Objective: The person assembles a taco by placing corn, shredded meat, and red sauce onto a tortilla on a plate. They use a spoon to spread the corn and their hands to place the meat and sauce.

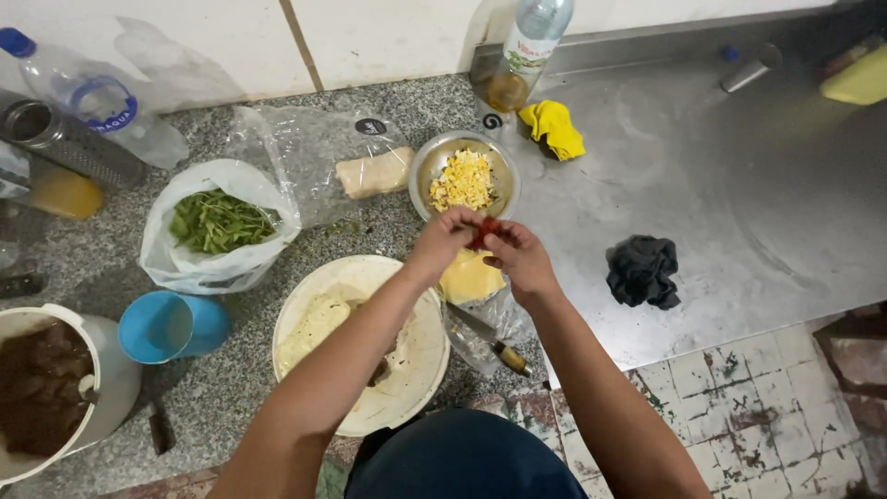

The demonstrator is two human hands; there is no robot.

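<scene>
hands [480, 245] pinching red piece [484, 231], above steel bowl [420, 171]

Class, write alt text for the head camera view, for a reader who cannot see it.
Two bare hands, left hand and right hand, pinch a small red item together above a metal bowl of chopped yellow food on a granite counter. Nearby sit a cream bowl, a bag of greens, a blue cup and a knife.

red piece [484, 231] | small, bright red, kind unclear | pinched between fingers of left hand [442, 242] and right hand [517, 259] | held above table, just beside metal bowl [425, 166]
</scene>
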